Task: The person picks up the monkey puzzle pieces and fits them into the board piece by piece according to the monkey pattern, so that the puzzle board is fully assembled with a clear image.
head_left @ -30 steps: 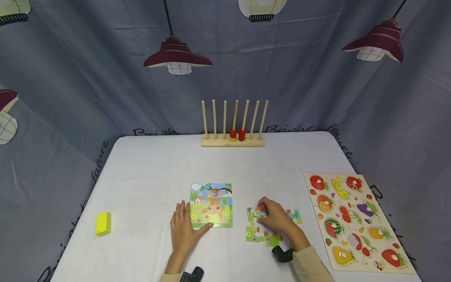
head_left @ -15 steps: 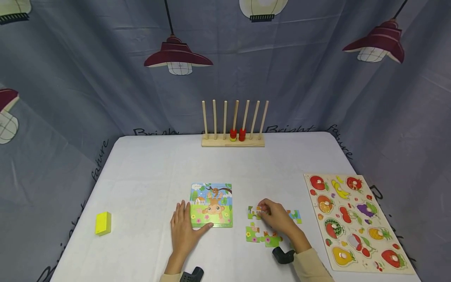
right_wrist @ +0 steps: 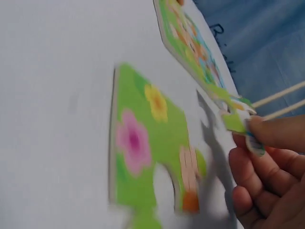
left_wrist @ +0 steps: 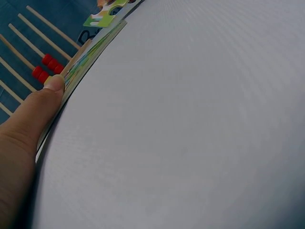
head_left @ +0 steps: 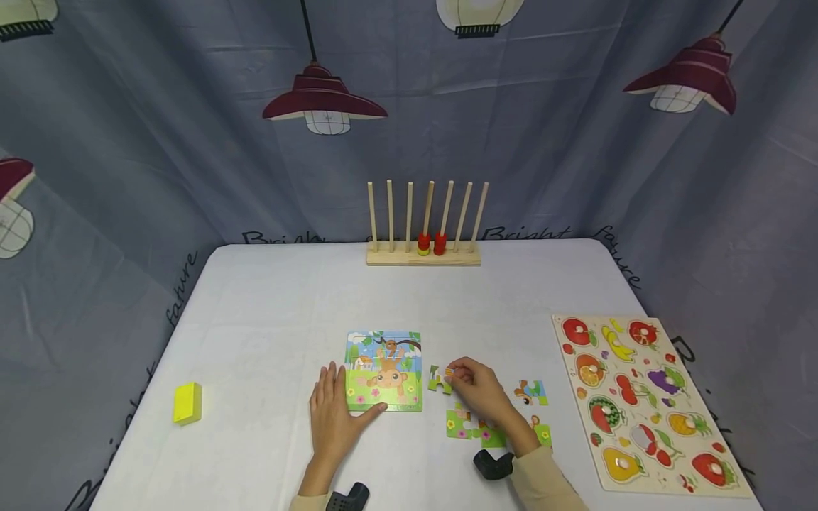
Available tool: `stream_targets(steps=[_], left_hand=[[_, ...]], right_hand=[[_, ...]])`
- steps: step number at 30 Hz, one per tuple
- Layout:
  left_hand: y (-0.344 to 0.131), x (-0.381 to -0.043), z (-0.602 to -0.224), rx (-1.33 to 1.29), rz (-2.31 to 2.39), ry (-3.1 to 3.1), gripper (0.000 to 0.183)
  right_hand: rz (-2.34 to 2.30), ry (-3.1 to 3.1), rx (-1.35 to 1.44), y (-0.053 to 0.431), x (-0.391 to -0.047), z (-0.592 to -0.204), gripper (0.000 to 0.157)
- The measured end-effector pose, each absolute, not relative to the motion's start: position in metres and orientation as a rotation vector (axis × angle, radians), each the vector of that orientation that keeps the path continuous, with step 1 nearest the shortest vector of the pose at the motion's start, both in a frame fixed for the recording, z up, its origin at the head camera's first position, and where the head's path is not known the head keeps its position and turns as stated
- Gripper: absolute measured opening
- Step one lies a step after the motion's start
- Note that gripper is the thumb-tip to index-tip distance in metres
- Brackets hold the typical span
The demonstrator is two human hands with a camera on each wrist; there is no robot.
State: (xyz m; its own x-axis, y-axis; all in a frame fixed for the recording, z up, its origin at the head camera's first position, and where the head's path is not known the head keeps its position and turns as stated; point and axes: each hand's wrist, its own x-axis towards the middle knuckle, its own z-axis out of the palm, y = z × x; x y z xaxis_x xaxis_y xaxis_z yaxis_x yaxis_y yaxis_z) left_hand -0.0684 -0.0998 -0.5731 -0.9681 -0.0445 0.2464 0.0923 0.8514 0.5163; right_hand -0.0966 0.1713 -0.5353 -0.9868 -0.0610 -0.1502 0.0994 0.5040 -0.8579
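Note:
My right hand point(head_left: 481, 392) pinches a jigsaw piece point(head_left: 437, 380) between thumb and fingers. In the right wrist view this green and white piece point(right_wrist: 233, 122) is raised off the table, its shadow below. To its left lies a square monkey jigsaw puzzle point(head_left: 383, 372) in its tray. My left hand point(head_left: 336, 415) lies along the puzzle's left side, fingers straight, with the thumb on the lower edge. In the left wrist view the thumb point(left_wrist: 38, 109) presses the tray's rim. Under and beside my right hand are loose jigsaw pieces point(head_left: 458, 424), partly covered by it; one with flowers point(right_wrist: 143, 138) shows large.
More loose jigsaw pieces point(head_left: 537, 392) lie right of my right hand. A fruit peg puzzle board point(head_left: 629, 454) stands at the table's right side. A yellow block point(head_left: 187, 404) is at the left. A wooden peg rack point(head_left: 391, 259) with red and yellow beads stands at the back edge.
My right hand has moved left with the jigsaw piece, closer to the monkey puzzle, uncovering pieces on the right. My left hand has stayed in place.

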Motion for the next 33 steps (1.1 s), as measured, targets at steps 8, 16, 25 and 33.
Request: stream_targets(steps=[8, 16, 25, 33], left_hand=[[-0.101, -0.068, -0.573, -0.024, -0.802, -2.798, 0.108], [-0.102, -0.069, -0.574, -0.019, -0.793, -2.810, 0.108], [-0.101, -0.068, -0.572, -0.025, -0.779, -2.802, 0.106], [-0.102, -0.068, -0.571, -0.030, -0.779, -2.805, 0.106]], right_hand=[[-1.642, 2.439, -0.038, 0.142, -0.110, -0.532, 0.023], [-1.596, 2.464, -0.165, 0.107, -0.123, -0.540, 0.029], [-1.478, 2.508, -0.291, 0.075, -0.136, -0.544, 0.029], [-1.427, 2.555, -0.304, 0.057, -0.145, -0.544, 0.024]])
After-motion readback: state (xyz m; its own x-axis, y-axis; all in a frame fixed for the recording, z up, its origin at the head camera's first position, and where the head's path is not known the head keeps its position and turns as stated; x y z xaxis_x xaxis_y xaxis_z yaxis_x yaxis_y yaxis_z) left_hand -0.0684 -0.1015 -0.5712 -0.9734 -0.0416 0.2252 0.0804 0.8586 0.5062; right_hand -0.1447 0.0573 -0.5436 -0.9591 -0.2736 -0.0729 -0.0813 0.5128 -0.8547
